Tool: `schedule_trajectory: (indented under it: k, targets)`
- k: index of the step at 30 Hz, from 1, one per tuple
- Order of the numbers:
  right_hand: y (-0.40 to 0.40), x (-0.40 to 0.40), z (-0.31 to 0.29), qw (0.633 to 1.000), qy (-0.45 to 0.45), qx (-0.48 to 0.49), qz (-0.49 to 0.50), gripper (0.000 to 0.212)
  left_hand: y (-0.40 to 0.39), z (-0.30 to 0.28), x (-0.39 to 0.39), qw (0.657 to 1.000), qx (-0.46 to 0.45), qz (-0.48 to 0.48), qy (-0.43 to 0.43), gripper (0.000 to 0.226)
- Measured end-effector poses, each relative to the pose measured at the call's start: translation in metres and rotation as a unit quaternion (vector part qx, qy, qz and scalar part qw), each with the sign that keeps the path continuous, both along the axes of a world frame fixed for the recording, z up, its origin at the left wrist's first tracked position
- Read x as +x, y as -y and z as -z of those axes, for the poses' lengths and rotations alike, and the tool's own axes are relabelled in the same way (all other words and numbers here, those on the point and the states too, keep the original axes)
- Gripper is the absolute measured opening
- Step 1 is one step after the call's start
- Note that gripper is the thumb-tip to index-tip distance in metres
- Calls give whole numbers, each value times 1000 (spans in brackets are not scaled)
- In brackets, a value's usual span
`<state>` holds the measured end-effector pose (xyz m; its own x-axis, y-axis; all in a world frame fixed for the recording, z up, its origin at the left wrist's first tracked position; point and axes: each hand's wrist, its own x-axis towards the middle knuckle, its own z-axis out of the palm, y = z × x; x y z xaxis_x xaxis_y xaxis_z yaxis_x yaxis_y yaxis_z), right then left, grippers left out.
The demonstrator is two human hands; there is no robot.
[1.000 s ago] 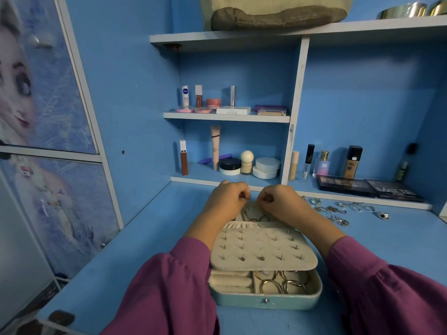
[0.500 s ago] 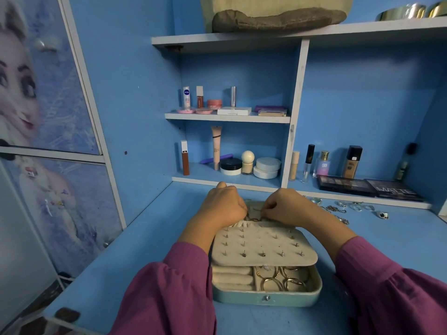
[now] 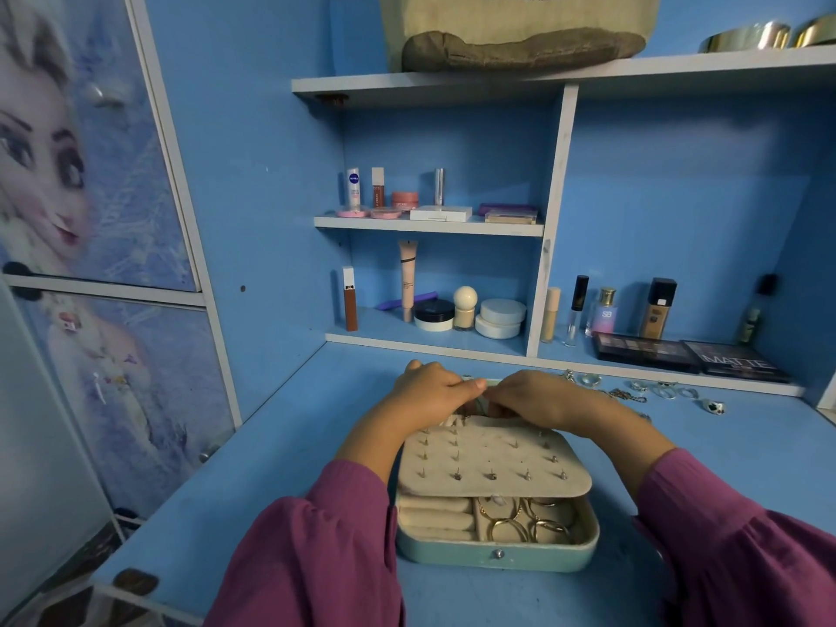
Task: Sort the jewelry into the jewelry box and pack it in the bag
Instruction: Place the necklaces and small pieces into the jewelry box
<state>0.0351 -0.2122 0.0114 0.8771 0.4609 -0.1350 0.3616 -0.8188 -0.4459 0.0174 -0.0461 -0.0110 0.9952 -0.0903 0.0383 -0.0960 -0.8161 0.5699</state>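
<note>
A teal jewelry box (image 3: 497,556) lies open on the blue desk in front of me. A cream earring panel (image 3: 493,463) studded with small earrings covers its middle. Gold rings and hoops (image 3: 520,520) fill the front compartment beside cream ring rolls. My left hand (image 3: 425,391) and my right hand (image 3: 538,398) meet fingertip to fingertip over the far edge of the box. Their fingertips are hidden, so whatever they hold is out of sight. Loose silver jewelry (image 3: 656,391) lies on the desk to the right. A beige canvas bag (image 3: 520,24) sits on the top shelf.
Shelves behind the box hold cosmetics bottles, jars and tubes (image 3: 434,310). Two dark eyeshadow palettes (image 3: 687,355) lie at the back right. A cupboard door with a cartoon picture (image 3: 90,219) stands to the left. Metal bowls (image 3: 764,36) sit top right.
Both hands have come down from just above the box onto its far edge and now touch each other. The box and the loose jewelry have not moved.
</note>
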Motion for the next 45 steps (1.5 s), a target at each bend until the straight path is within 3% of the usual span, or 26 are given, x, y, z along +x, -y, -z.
schedule_trajectory:
  k: [5, 8, 10, 15, 22, 26, 29, 32, 37, 45]
  targets:
    - [2, 0, -5, 999, -12, 25, -33, 29, -1, 3, 4, 1000, -3, 5, -17, 57]
    - [6, 2, -4, 993, -63, 99, -18, 26, -3, 6, 6, 999, -40, 3, 3, 51]
    - [7, 3, -3, 993, -65, 94, -32, 28, -4, 6, 5, 997, -71, -11, 19, 49]
    - [5, 4, -1, 992, -93, 84, -5, 31, -1, 7, 8, 1000, 10, 3, 4, 59]
    - [6, 7, -1, 988, -87, 127, 19, 32, -2, 8, 8, 1000, -20, -1, 16, 48]
    - [5, 6, 0, 991, -92, 97, 15, 34, -1, 10, 11, 1000, 20, 8, -9, 67]
    - [4, 4, -1, 988, -105, 114, 28, 34, -5, 12, 12, 1000, -17, 9, -8, 70]
    - [4, 5, -2, 986, -100, 131, 29, 35, -7, 12, 11, 997, -71, -13, 21, 59]
    - [1, 3, -2, 992, -89, 90, 28, 39, 0, 8, 9, 1000, 11, -8, 2, 59]
    - [-2, 3, 2, 990, -105, 95, 23, 39, -1, 8, 12, 999, 33, 6, -22, 71]
